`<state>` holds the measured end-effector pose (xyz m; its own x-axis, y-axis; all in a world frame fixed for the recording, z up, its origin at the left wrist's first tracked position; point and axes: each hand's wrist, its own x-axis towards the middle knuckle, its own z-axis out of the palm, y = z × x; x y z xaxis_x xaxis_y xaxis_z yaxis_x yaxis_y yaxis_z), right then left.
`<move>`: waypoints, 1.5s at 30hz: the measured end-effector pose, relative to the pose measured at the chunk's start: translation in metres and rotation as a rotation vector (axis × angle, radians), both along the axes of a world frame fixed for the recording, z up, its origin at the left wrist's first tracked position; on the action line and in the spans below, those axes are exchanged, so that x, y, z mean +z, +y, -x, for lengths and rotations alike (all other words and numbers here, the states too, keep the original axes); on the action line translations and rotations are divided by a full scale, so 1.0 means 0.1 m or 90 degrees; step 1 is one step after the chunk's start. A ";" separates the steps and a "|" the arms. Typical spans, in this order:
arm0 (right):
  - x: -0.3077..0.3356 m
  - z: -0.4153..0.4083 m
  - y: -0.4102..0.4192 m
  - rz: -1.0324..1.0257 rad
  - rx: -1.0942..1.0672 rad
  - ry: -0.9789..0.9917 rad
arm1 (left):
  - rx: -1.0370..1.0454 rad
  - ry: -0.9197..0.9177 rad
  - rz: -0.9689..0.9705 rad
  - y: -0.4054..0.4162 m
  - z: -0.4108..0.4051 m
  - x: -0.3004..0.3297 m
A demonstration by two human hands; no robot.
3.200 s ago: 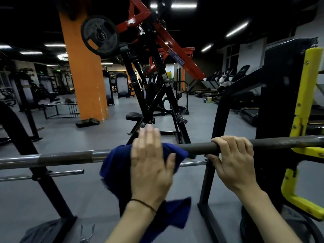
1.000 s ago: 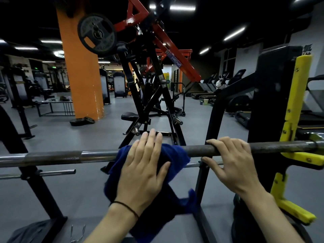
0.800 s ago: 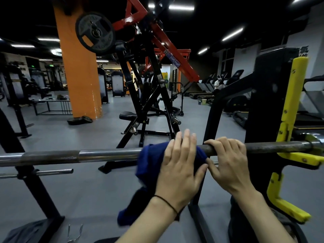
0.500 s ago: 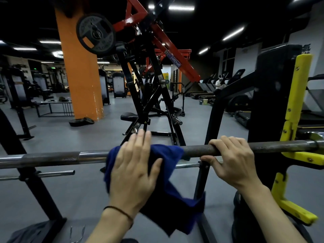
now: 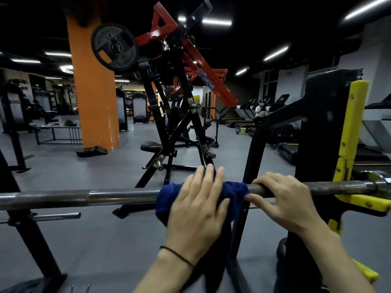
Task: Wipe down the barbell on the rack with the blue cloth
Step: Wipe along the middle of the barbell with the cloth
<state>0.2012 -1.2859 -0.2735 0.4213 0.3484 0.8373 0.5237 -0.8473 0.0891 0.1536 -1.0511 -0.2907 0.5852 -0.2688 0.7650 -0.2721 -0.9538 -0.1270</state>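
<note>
Not much lettering I can actually read from here. The weight plate [image 5: 114, 47] up on the red and black machine has raised writing round its rim, too dark and blurred to make out. There's a small blue and white label [image 5: 204, 79] on the red arm [image 5: 211, 80], its print too small to read. A lit sign [image 5: 67, 70] glows left of the orange pillar [image 5: 93, 85], unreadable too.
</note>
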 end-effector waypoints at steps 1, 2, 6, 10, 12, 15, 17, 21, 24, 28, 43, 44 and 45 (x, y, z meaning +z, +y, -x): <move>-0.03 0.00 -0.03 0.010 -0.007 -0.002 | 0.014 -0.007 0.005 0.15 0.02 -0.01; -0.05 0.00 -0.06 0.016 -0.015 -0.010 | 0.033 -0.014 0.015 0.28 0.04 -0.02; -0.19 0.01 0.05 -0.027 -0.053 -0.045 | 0.098 -0.016 0.108 0.34 0.07 0.00; -0.33 0.00 0.12 -0.081 -0.064 -0.061 | 0.029 -0.023 0.085 -0.23 -0.02 -0.04; -0.35 0.01 0.09 -0.071 -0.061 -0.065 | -0.017 -0.014 0.007 -0.31 -0.02 -0.07; -0.35 0.01 0.04 -0.063 -0.062 -0.062 | -0.001 -0.007 -0.016 0.06 0.02 -0.05; -0.35 0.01 0.05 -0.068 -0.062 -0.060 | 0.049 -0.017 0.036 0.39 0.08 -0.07; -0.36 0.01 0.14 -0.095 -0.060 -0.063 | 0.130 -0.021 0.117 0.36 0.11 -0.07; -0.34 0.02 0.14 -0.091 -0.052 -0.058 | 0.086 -0.028 0.084 -0.17 -0.01 -0.07; -0.37 0.00 0.06 -0.068 -0.063 -0.050 | 0.014 -0.022 -0.004 -0.43 -0.07 -0.02; -0.36 -0.01 0.08 -0.066 -0.057 -0.084 | 0.027 -0.026 0.042 -0.56 -0.13 0.02; -0.35 -0.01 0.06 -0.057 -0.052 -0.085 | 0.018 -0.026 0.033 -0.55 -0.13 0.02; -0.33 -0.01 0.04 -0.048 -0.053 -0.087 | 0.013 -0.021 0.026 -0.47 -0.10 0.02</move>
